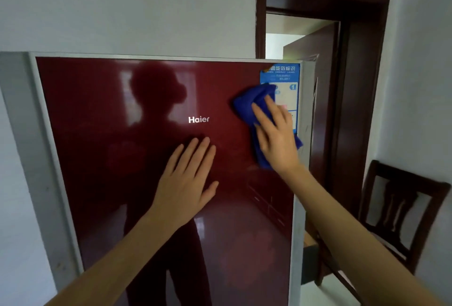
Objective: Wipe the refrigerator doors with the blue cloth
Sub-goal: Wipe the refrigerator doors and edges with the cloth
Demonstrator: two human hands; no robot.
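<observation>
My right hand presses the blue cloth with straight fingers against the red Haier refrigerator door at right of centre, over the blue energy label, while my left hand rests flat, fingers released, mid-frame.

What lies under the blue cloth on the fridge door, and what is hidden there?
The cloth lies on the red door and overlaps the left part of the blue label. The label's covered print cannot be seen. The right hand presses on top.
</observation>
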